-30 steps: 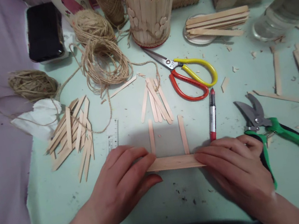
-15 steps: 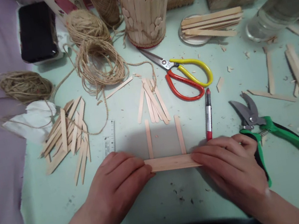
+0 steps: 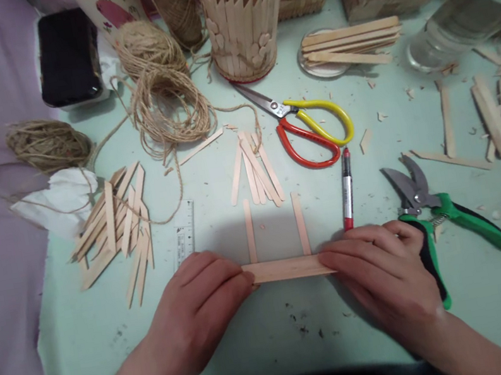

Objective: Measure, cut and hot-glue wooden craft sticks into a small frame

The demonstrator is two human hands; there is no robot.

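Observation:
A wide wooden stick (image 3: pixel 287 268) lies crosswise on the pale green table (image 3: pixel 276 343). My left hand (image 3: pixel 194 312) presses its left end with fingers together, and my right hand (image 3: pixel 385 277) presses its right end the same way. Two thin sticks (image 3: pixel 250 231) (image 3: pixel 300 222) stand out from the wide stick's far edge, parallel and pointing away from me. Beyond them is a small bundle of thin sticks (image 3: pixel 255 171).
Left lies a heap of cut sticks (image 3: pixel 115 226) beside a small ruler (image 3: pixel 185 233). Right of the sticks are a red marker (image 3: pixel 346 189), yellow-red scissors (image 3: pixel 307 123) and green pruning shears (image 3: pixel 443 219). Twine coils (image 3: pixel 170 108), a stick-built holder (image 3: pixel 239 23) and more sticks (image 3: pixel 349 43) fill the back.
Both hands stay pressed on the wide stick's ends; only the view has shifted slightly.

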